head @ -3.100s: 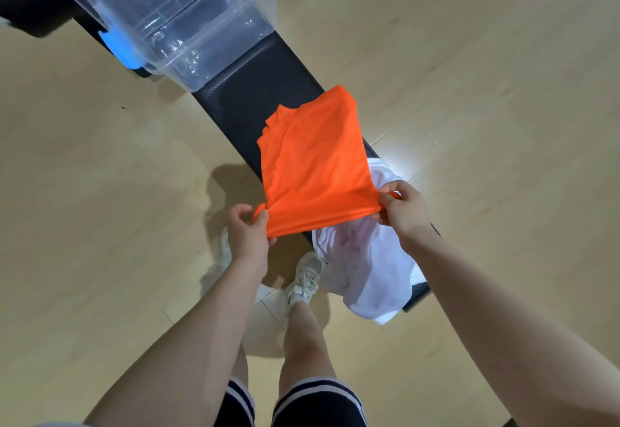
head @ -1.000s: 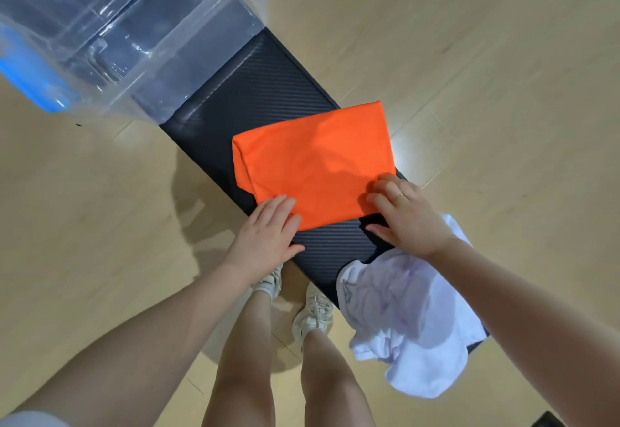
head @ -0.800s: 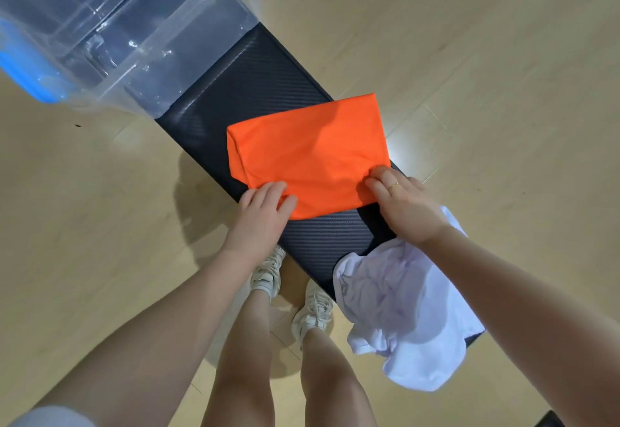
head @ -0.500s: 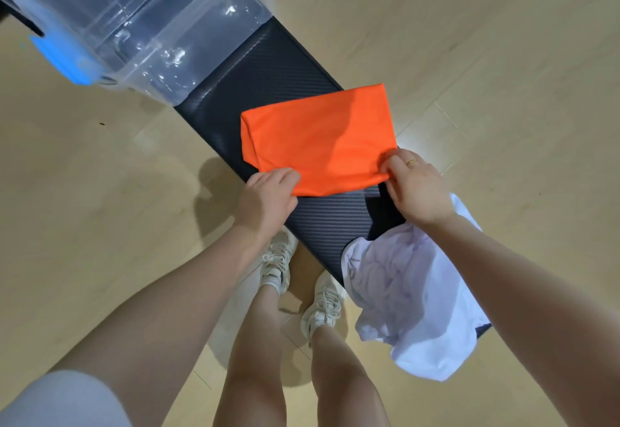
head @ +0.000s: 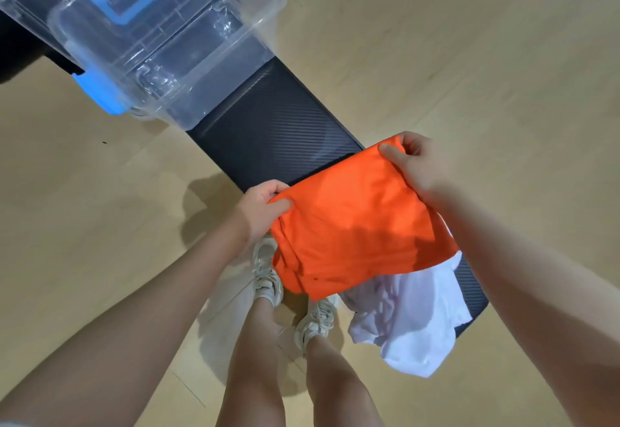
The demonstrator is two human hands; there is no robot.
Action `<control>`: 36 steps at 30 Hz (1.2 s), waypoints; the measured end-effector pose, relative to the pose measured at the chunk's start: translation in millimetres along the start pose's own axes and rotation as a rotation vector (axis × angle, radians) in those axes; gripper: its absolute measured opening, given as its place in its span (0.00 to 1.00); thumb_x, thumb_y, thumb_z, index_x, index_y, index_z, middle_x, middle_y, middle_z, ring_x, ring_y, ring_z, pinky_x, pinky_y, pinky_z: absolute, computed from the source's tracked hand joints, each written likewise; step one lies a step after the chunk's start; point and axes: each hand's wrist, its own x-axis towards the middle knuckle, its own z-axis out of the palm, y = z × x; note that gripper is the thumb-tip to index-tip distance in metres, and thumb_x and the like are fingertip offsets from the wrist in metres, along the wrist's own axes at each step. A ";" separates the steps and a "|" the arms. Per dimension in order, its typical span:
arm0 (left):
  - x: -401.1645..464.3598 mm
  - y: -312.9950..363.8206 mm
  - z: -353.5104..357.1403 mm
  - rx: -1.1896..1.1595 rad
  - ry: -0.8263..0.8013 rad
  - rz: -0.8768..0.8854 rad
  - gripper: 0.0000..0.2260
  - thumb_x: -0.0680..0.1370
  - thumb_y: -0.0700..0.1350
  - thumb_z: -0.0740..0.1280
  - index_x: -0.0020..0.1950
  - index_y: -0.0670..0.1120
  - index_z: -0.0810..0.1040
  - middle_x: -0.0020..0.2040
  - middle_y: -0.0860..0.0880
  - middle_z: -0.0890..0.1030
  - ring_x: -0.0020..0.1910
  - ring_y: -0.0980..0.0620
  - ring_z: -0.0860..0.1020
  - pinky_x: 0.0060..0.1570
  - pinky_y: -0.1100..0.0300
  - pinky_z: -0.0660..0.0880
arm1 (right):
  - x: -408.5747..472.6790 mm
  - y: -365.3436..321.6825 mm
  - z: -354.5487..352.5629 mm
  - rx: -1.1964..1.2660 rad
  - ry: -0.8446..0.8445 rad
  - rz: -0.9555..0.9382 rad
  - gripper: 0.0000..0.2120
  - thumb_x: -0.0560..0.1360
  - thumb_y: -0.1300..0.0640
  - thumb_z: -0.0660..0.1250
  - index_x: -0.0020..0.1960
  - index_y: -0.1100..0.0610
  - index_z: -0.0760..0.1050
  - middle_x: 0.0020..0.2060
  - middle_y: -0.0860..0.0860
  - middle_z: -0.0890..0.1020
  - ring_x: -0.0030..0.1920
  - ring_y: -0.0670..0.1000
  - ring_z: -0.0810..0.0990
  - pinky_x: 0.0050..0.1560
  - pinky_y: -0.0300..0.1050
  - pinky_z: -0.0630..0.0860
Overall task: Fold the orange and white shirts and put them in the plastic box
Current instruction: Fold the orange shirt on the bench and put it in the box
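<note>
Folded orange shirt (head: 355, 225) is up off the black bench (head: 268, 138), held over its near end with the left hand (head: 261, 211) pinching one top corner and the right hand (head: 416, 165) pinching the other, thumbs on top. White shirt (head: 412, 319) sits crumpled below it, not folded yet. Looks like the carry step, so next it needs to go forward into the clear plastic box (head: 161, 44) without the fold slipping open

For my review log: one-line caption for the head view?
Both hands, left hand and right hand, hold the folded orange shirt above the bench.
</note>
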 end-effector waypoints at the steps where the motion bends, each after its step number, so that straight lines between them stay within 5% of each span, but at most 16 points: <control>1: 9.3 -4.5 -1.5 0.029 0.020 -0.009 0.10 0.76 0.35 0.62 0.41 0.49 0.76 0.35 0.51 0.78 0.30 0.58 0.75 0.30 0.69 0.72 | 11.9 4.3 8.6 -0.058 0.028 -0.001 0.08 0.74 0.55 0.66 0.37 0.55 0.72 0.31 0.49 0.73 0.35 0.48 0.71 0.40 0.46 0.67; 4: 41.7 -23.9 -12.2 0.203 0.085 -0.010 0.10 0.77 0.37 0.62 0.40 0.51 0.74 0.35 0.52 0.77 0.31 0.56 0.76 0.35 0.62 0.73 | 45.6 10.9 39.3 -0.222 0.050 -0.028 0.08 0.75 0.55 0.65 0.42 0.59 0.75 0.33 0.54 0.76 0.39 0.52 0.72 0.42 0.47 0.68; 8: 69.2 -35.4 -32.7 0.525 0.265 0.018 0.08 0.78 0.38 0.59 0.52 0.44 0.76 0.48 0.44 0.80 0.49 0.43 0.78 0.51 0.51 0.74 | 78.7 -1.6 78.9 -0.306 0.133 -0.098 0.10 0.78 0.57 0.60 0.54 0.62 0.75 0.47 0.58 0.80 0.49 0.55 0.76 0.51 0.47 0.68; 11: 69.6 -32.1 -42.1 0.819 0.417 0.261 0.16 0.74 0.34 0.59 0.61 0.40 0.73 0.59 0.39 0.76 0.56 0.39 0.75 0.54 0.49 0.72 | 69.5 -6.1 101.3 -0.416 0.273 -0.277 0.16 0.78 0.57 0.55 0.62 0.63 0.71 0.60 0.58 0.77 0.59 0.60 0.74 0.59 0.49 0.67; 14: 73.9 -37.2 -43.8 1.139 0.234 0.570 0.24 0.66 0.37 0.55 0.61 0.43 0.73 0.63 0.39 0.76 0.60 0.40 0.73 0.54 0.48 0.75 | 35.2 8.4 127.6 -0.617 0.110 -0.543 0.21 0.76 0.53 0.55 0.65 0.63 0.71 0.67 0.60 0.72 0.67 0.61 0.70 0.69 0.55 0.61; 17: 79.3 -42.6 -41.3 1.334 0.003 0.551 0.22 0.70 0.44 0.56 0.61 0.44 0.76 0.66 0.44 0.75 0.66 0.47 0.66 0.59 0.49 0.73 | 8.0 39.9 139.5 -0.977 -0.081 -0.694 0.25 0.75 0.48 0.57 0.68 0.58 0.69 0.70 0.55 0.70 0.70 0.56 0.69 0.71 0.54 0.56; 24: 79.7 -39.6 -50.0 1.418 -0.077 0.574 0.24 0.76 0.48 0.54 0.66 0.37 0.71 0.68 0.41 0.72 0.67 0.44 0.68 0.60 0.48 0.73 | 16.2 72.7 103.6 -1.140 -0.023 -0.439 0.27 0.75 0.40 0.54 0.72 0.48 0.62 0.72 0.52 0.67 0.71 0.57 0.68 0.70 0.57 0.54; 30: 80.9 -30.2 -53.2 1.181 -0.099 0.511 0.21 0.77 0.44 0.56 0.67 0.37 0.70 0.71 0.41 0.68 0.69 0.41 0.67 0.65 0.42 0.69 | 5.2 61.3 92.9 -0.956 0.068 0.038 0.29 0.79 0.40 0.46 0.77 0.47 0.45 0.77 0.53 0.47 0.77 0.57 0.48 0.74 0.56 0.45; 36: 75.9 -11.6 -57.0 1.113 -0.009 0.313 0.21 0.79 0.43 0.60 0.71 0.41 0.63 0.70 0.43 0.65 0.68 0.43 0.65 0.65 0.51 0.64 | -54.4 40.8 127.8 -0.569 0.495 0.398 0.30 0.74 0.53 0.61 0.74 0.58 0.58 0.72 0.61 0.63 0.67 0.63 0.66 0.64 0.58 0.65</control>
